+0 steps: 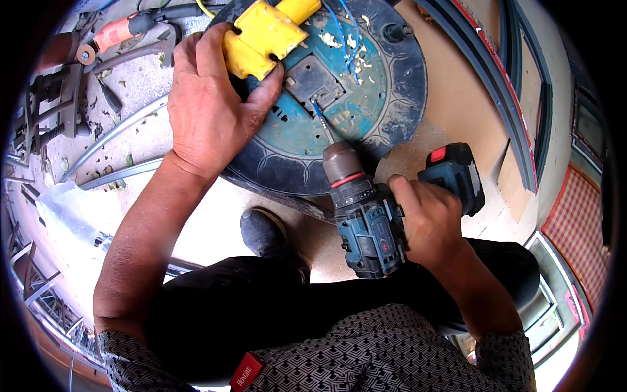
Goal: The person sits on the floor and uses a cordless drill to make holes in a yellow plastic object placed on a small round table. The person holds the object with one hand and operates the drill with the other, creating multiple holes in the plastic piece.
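Note:
My left hand (212,104) grips a scuffed yellow plastic housing (264,36) with a rounded end, thumb below and fingers over its left side. The housing is over the far left part of a round black reel (277,166) with a teal centre plate (366,108). My right hand (428,219) is wrapped around the handle of a blue and black cordless drill (369,228). The drill's long bit (324,124) points away from me at a square dark recess (315,81) in the plate; I cannot tell whether its tip touches. Blue wires (349,39) and pale crumbs lie on the plate.
An orange angle grinder (121,31) and metal parts are on the floor at far left, near aluminium strips (117,134) and clear plastic film (78,209). Dark curved-looking profiles (483,72) lie on brown board (457,111) at right. My shoe (262,232) is below the reel.

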{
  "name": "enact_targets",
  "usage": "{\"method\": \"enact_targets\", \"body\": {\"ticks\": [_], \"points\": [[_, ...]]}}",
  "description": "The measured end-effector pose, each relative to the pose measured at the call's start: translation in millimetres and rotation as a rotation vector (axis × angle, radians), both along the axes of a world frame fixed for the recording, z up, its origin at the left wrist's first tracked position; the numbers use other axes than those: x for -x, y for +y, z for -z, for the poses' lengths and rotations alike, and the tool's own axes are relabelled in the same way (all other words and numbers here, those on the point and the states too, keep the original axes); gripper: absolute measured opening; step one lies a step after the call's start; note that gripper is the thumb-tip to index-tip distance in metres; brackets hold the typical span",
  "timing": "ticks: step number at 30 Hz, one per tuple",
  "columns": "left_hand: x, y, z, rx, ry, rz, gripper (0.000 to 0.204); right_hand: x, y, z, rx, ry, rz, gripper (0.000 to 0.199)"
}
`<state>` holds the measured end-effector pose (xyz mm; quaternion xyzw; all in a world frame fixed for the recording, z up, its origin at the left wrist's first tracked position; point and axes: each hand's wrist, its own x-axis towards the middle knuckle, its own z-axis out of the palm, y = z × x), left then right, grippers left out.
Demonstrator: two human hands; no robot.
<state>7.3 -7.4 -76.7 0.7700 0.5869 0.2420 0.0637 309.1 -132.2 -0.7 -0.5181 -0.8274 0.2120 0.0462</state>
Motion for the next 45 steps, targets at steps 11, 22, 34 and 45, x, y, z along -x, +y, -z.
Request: {"method": "enact_targets", "body": {"ticks": [11,22,34,45], "points": [[-0.2,0.5,3.0,-0.007,0.015,-0.017,0.085,2.2,-3.3,6.7,-0.102,-0.081,-0.014,0.013],[-1.3,-0.9,0.8,0.026,-0.054,-0.018,0.083,2.1,-3.0,2.9,-0.061,-0.065,-0.021,0.016],[-2.3,-1.0,-0.2,0.015,-0.027,-0.030,0.084,-4.9,-3.1,7.5,0.027,0.148,0.023,0.040],[0.4,-0.6,2.6,-0.018,-0.006,-0.013,0.085,-13.2,0.7,7.8,0.082,0.324,0.086,0.059]]}}
